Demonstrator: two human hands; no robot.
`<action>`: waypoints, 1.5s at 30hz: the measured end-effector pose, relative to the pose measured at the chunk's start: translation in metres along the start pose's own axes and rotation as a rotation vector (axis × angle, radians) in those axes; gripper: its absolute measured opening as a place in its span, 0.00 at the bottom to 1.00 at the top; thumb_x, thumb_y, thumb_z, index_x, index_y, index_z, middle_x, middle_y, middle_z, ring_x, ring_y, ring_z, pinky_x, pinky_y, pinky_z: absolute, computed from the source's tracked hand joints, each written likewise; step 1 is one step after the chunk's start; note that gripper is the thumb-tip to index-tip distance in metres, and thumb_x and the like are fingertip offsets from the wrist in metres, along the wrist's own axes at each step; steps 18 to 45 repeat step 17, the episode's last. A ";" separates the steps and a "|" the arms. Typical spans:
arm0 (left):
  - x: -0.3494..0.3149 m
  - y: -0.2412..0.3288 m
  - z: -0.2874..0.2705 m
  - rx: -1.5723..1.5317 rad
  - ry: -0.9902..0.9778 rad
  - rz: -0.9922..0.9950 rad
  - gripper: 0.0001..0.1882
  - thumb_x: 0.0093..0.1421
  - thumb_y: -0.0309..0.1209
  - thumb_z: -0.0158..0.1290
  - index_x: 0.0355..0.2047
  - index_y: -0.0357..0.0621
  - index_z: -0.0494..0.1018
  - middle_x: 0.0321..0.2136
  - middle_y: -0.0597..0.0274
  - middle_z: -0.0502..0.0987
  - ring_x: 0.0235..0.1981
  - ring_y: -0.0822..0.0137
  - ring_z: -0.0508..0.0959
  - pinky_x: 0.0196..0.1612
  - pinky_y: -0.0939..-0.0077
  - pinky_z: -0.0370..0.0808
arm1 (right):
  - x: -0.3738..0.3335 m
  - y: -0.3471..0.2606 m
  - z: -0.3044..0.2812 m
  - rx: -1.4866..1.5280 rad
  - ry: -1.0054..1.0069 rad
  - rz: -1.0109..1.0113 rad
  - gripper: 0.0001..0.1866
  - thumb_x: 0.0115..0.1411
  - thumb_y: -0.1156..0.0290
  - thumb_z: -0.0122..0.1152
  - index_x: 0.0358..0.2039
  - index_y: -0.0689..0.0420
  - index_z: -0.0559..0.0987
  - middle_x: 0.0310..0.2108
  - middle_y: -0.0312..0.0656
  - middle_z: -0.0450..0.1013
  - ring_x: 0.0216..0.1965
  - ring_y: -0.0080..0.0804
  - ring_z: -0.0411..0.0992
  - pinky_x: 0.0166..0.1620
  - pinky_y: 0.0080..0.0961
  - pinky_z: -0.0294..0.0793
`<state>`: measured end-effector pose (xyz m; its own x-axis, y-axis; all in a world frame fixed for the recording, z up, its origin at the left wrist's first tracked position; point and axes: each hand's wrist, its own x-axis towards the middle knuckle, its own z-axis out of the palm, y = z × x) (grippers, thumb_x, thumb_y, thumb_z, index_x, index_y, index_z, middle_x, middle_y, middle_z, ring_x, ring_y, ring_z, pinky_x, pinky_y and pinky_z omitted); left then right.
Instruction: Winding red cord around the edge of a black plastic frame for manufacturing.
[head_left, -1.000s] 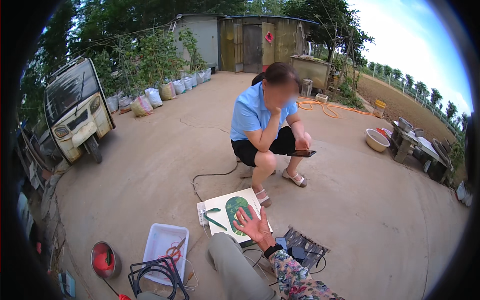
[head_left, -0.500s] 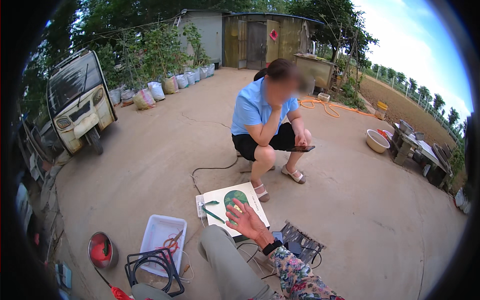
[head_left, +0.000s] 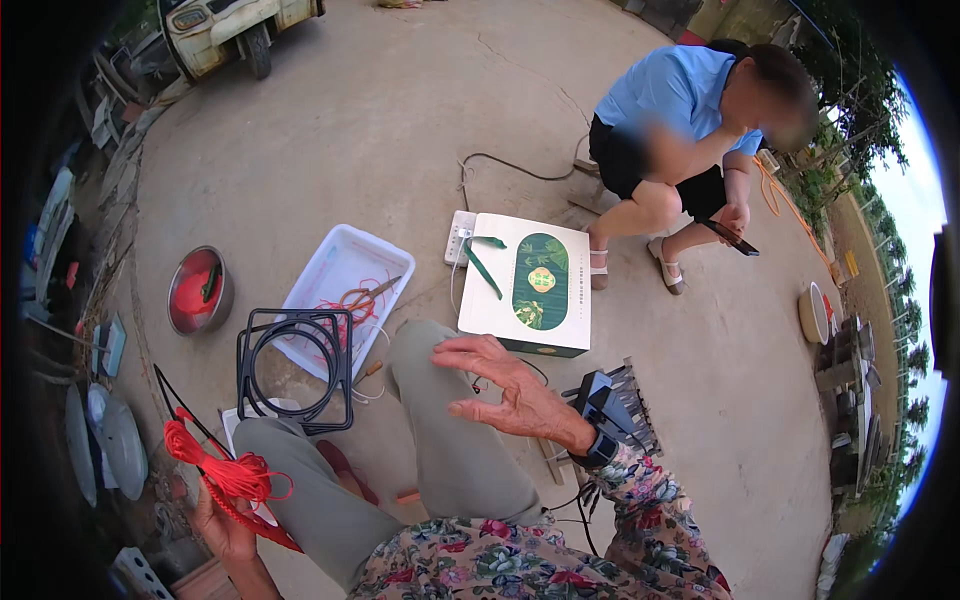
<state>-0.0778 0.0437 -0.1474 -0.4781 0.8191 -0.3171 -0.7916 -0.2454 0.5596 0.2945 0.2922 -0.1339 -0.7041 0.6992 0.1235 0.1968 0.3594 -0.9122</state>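
My left hand [head_left: 228,528], low at the left beside my left thigh, grips a bundle of red cord [head_left: 222,468]. Loops of the cord hang over the fingers, and a thin black strip sticks out past it. My right hand [head_left: 515,395] hovers above my right knee, empty, with its fingers spread. A dark watch sits on that wrist. Beyond the knee lies a white and green box [head_left: 550,285] with a green ribbon [head_left: 485,268] on top. A black frame with a ring [head_left: 297,372] leans by my left knee, partly over a white tray [head_left: 350,245].
Scissors [head_left: 368,294] and red cord scraps lie in the tray. Left of it stands a metal bowl [head_left: 225,310] with red contents. A power strip [head_left: 459,238] touches the box. A person in a blue shirt [head_left: 665,95] sits at the right holding a phone [head_left: 733,237]. A three-wheeled vehicle [head_left: 215,40] stands far left.
The view has tipped downward and leftward. My left hand with the red cord has come into sight. My right hand has moved from over the box to above my knee, still spread.
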 end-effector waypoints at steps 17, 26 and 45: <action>0.055 -0.014 0.053 0.174 0.370 -0.132 0.15 0.57 0.33 0.56 0.39 0.34 0.71 0.36 0.60 0.77 0.39 0.66 0.77 0.49 0.68 0.71 | 0.151 0.038 0.065 -0.528 -0.313 -0.145 0.11 0.46 0.71 0.63 0.33 0.51 0.78 0.44 0.33 0.69 0.54 0.34 0.62 0.56 0.42 0.55; 0.055 -0.014 0.053 0.174 0.370 -0.132 0.15 0.57 0.33 0.56 0.39 0.34 0.71 0.36 0.60 0.77 0.39 0.66 0.77 0.49 0.68 0.71 | 0.151 0.038 0.065 -0.528 -0.313 -0.145 0.11 0.46 0.71 0.63 0.33 0.51 0.78 0.44 0.33 0.69 0.54 0.34 0.62 0.56 0.42 0.55; 0.055 -0.014 0.053 0.174 0.370 -0.132 0.15 0.57 0.33 0.56 0.39 0.34 0.71 0.36 0.60 0.77 0.39 0.66 0.77 0.49 0.68 0.71 | 0.151 0.038 0.065 -0.528 -0.313 -0.145 0.11 0.46 0.71 0.63 0.33 0.51 0.78 0.44 0.33 0.69 0.54 0.34 0.62 0.56 0.42 0.55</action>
